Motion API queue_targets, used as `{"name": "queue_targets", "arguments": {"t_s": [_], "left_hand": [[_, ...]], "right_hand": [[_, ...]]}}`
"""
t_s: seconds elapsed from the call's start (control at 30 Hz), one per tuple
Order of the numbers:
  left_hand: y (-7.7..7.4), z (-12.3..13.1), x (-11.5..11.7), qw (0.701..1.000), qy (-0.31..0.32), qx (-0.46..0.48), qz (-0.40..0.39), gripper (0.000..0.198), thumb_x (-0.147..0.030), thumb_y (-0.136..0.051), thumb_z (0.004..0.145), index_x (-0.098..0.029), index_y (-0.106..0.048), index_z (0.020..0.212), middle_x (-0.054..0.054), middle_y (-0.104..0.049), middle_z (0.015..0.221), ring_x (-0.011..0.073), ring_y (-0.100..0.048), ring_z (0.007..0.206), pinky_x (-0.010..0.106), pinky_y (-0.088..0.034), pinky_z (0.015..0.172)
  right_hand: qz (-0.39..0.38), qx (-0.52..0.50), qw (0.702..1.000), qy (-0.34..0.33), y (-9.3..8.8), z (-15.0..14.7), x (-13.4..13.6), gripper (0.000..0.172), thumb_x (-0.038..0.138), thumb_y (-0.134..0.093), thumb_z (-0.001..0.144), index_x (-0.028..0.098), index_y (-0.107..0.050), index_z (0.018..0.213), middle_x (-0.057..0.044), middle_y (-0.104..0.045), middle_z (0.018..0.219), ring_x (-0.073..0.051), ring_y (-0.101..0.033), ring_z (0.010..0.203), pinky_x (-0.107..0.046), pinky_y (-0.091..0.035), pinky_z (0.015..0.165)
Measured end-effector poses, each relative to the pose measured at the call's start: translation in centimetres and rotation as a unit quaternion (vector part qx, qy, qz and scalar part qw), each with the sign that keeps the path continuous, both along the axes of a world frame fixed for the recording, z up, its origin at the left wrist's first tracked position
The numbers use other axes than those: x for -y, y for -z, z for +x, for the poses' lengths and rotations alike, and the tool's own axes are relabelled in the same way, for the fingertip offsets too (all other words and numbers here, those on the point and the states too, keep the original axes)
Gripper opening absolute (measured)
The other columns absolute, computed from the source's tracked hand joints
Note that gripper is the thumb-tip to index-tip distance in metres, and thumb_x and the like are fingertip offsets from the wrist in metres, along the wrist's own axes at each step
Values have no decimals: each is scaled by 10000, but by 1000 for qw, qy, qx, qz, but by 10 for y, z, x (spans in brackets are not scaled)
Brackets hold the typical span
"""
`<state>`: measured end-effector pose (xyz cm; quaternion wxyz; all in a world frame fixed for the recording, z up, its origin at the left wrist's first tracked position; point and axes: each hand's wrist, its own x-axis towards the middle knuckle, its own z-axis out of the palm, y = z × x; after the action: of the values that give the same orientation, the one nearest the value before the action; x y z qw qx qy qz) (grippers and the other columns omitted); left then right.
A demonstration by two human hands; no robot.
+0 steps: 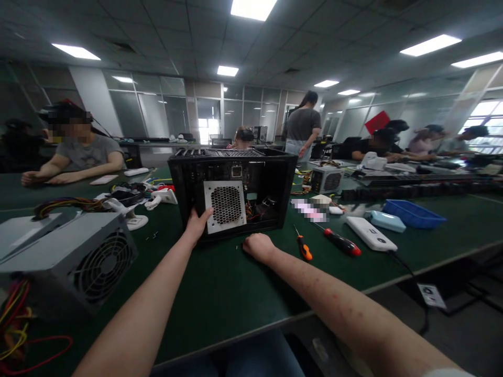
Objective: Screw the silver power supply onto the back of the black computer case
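Note:
A black computer case point(267, 162) stands on the green table with its open side towards me. In that opening sits a power supply point(227, 207), its pale honeycomb grille facing me and slightly tilted. My left hand point(197, 224) grips its left edge, thumb on the grille plate and the other fingers hidden behind. Loose wires show inside the case, right of the power supply. My right hand point(258, 247) rests on the table in front of the case, curled into a fist; whatever is in it, if anything, is hidden. A tiny light-coloured piece lies just left of the fist.
At left stands a grey power supply point(104, 262) with cables; small screws point(153, 235) lie near it. To the right are an orange screwdriver point(302, 247), a red-and-black screwdriver point(342, 242), a white power bank point(371, 233) and a blue tray point(414, 214). Other people sit beyond.

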<state>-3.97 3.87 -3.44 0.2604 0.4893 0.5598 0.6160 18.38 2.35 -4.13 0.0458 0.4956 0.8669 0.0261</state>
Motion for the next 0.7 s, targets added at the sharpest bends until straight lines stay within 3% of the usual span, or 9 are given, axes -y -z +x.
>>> {"name": "queue_targets", "arguments": {"t_s": [0.27,0.47,0.57,0.7], "left_hand": [[-1,1,2,1000,-5,7,-6,525,-367,-597,855,-149,-441,1306,142,-498,1339,281,-456,1248,512,-299,1069],[-4,4,4,1000,-13,18,-4,578,-359,-631,817,-142,-431,1314,150,-491,1360,270,-436,1276,452,-296,1086],[-5,4,5,1000,-9,21,-5,631,-382,-657,783,-132,-431,1316,154,-516,1335,285,-469,1248,432,-323,1071],[-5,4,6,1000,-5,20,-3,684,-393,-666,758,-132,-410,1336,149,-516,1339,296,-454,1261,387,-323,1076]], "right_hand": [[-11,-72,996,44,4,0,-10,265,356,-528,949,133,-563,1088,-77,-558,1075,-177,-565,950,-375,-498,846],[-73,-198,976,53,14,3,-21,254,338,-542,941,138,-562,1095,-82,-544,1109,-189,-550,989,-389,-487,870],[-114,-310,942,63,18,9,-33,251,342,-543,939,140,-564,1087,-77,-544,1104,-188,-551,978,-377,-492,857],[-189,-489,847,90,20,24,-51,306,380,-534,942,121,-545,1104,-63,-552,1038,-174,-571,883,-331,-523,754]]}}
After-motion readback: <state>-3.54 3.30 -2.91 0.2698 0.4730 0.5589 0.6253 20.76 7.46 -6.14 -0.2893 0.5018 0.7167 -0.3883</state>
